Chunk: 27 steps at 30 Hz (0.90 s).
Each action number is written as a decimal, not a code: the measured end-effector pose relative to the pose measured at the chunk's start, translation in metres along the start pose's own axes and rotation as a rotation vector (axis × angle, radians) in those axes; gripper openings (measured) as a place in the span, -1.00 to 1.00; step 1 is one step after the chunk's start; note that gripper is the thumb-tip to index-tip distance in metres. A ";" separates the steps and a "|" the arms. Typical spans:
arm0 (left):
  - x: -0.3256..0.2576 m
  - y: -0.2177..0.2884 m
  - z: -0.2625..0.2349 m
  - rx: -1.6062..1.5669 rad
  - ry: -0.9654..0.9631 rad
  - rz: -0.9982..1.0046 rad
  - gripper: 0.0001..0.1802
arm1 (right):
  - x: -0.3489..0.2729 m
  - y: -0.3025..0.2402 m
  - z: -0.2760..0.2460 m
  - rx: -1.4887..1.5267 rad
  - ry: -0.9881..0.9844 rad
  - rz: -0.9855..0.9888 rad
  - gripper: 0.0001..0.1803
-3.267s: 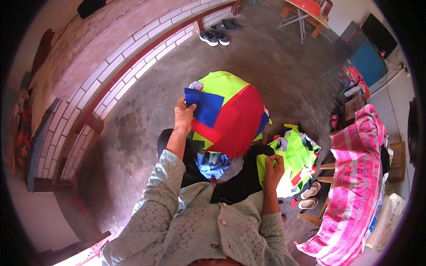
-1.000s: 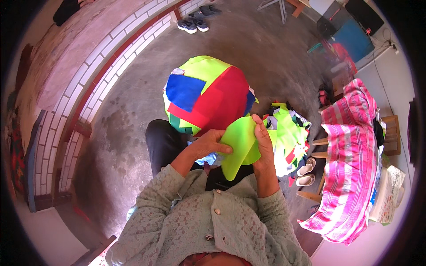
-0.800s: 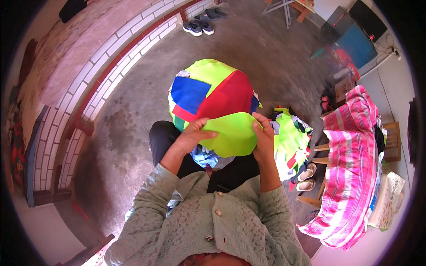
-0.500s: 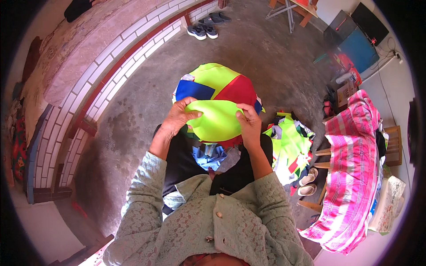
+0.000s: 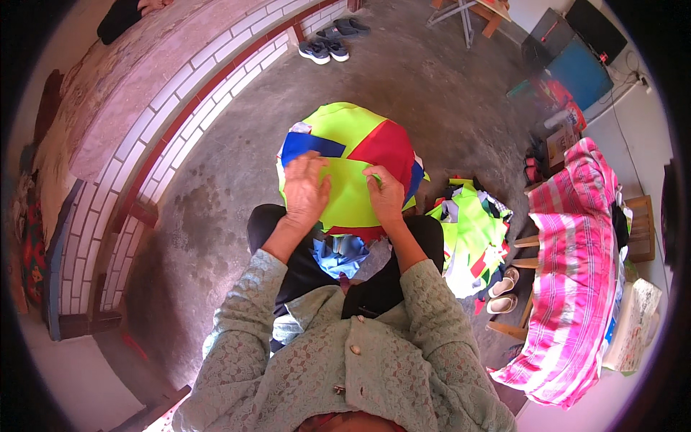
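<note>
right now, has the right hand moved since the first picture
Yes: judged against the scrap pile, the right hand has moved left and forward, from beside that pile to the yellow-green cloth piece on the patchwork bundle.

1) Grey floor (image 5: 194,223), darker blotches toward the left
2) Long ledge (image 5: 126,108) along the left, pinkish worn top, front of white brick (image 5: 72,268) trimmed dark red
3) Dark sneakers (image 5: 324,51), white soles, near the ledge's far end; dark slip-ons (image 5: 350,28) just beyond
4) Pink plaid cloth (image 5: 565,288) at right, draped over something with wooden legs (image 5: 526,263)
5) Pale shoes (image 5: 502,304), one pair, beside those legs
6) Wooden frame (image 5: 640,229) behind the cloth, near pale wall (image 5: 648,140)
7) Upper right: flat black panel (image 5: 596,32), blue panel (image 5: 581,75) beside it, red-and-white package (image 5: 571,111) below, blurred
</note>
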State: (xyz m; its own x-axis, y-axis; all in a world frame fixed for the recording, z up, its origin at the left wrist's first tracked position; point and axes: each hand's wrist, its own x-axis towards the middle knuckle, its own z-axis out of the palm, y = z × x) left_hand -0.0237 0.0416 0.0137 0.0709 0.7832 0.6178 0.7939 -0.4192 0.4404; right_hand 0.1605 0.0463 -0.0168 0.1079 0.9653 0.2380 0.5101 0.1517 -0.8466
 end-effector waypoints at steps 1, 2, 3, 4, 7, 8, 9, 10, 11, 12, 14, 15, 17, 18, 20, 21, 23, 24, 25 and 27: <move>0.001 0.012 0.004 -0.054 -0.088 0.024 -0.61 | 0.000 0.003 0.001 -0.009 0.018 -0.044 -0.86; 0.001 0.013 0.010 -0.065 -0.102 0.062 -0.60 | 0.001 0.007 0.005 -0.021 0.038 -0.086 -0.86; -0.001 0.013 0.023 -0.085 -0.118 0.103 -0.58 | 0.002 0.012 0.007 -0.038 0.064 -0.123 -0.87; -0.004 0.019 0.039 -0.129 -0.140 0.155 -0.57 | 0.001 0.015 0.005 -0.054 0.089 -0.156 -0.86; -0.020 0.003 0.069 0.161 -0.336 0.140 -0.48 | 0.000 0.011 0.004 0.062 0.045 -0.131 -0.86; -0.023 0.005 0.071 0.305 -0.359 0.168 -0.48 | 0.000 0.012 0.000 0.076 0.024 -0.165 -0.86; -0.023 0.003 0.074 0.339 -0.368 0.178 -0.48 | -0.002 0.013 -0.005 0.128 0.001 -0.176 -0.85; -0.019 0.008 0.068 0.322 -0.401 0.154 -0.48 | -0.006 0.006 -0.016 0.146 -0.023 -0.169 -0.85; -0.018 0.009 0.066 0.295 -0.400 0.167 -0.49 | -0.010 0.005 -0.028 0.151 -0.012 -0.177 -0.85; -0.017 0.008 0.064 0.274 -0.395 0.175 -0.50 | -0.012 0.003 -0.037 0.159 -0.007 -0.193 -0.85; -0.018 0.010 0.064 0.264 -0.401 0.181 -0.51 | -0.021 0.006 -0.066 0.166 0.052 -0.167 -0.85; -0.017 0.011 0.063 0.266 -0.402 0.183 -0.51 | -0.027 0.010 -0.084 0.175 0.080 -0.159 -0.85; -0.016 0.014 0.064 0.259 -0.414 0.175 -0.51 | -0.044 0.038 -0.114 0.196 0.112 -0.017 -0.85; -0.016 0.015 0.065 0.257 -0.422 0.170 -0.52 | -0.054 0.056 -0.127 0.180 0.154 0.029 -0.85; -0.016 0.018 0.062 0.247 -0.428 0.154 -0.48 | -0.074 0.077 -0.152 0.230 0.237 0.173 -0.85; -0.015 0.022 0.060 0.239 -0.431 0.150 -0.47 | -0.088 0.096 -0.161 0.246 0.297 0.255 -0.86; -0.014 0.025 0.059 0.232 -0.430 0.145 -0.43 | -0.116 0.131 -0.173 0.323 0.382 0.452 -0.85; -0.014 0.025 0.059 0.227 -0.428 0.148 -0.42 | -0.131 0.146 -0.175 0.380 0.413 0.569 -0.84; -0.012 0.027 0.059 0.220 -0.426 0.156 -0.42 | -0.146 0.165 -0.176 0.375 0.441 0.629 -0.84; -0.011 0.027 0.059 0.227 -0.444 0.156 -0.41 | -0.176 0.205 -0.169 0.370 0.488 0.751 -0.83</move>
State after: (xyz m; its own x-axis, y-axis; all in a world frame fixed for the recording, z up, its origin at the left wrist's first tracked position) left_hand 0.0330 0.0488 -0.0197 0.4092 0.8591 0.3075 0.8608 -0.4752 0.1823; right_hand 0.3899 -0.1284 -0.1514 0.6809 0.6563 -0.3249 -0.1279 -0.3302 -0.9352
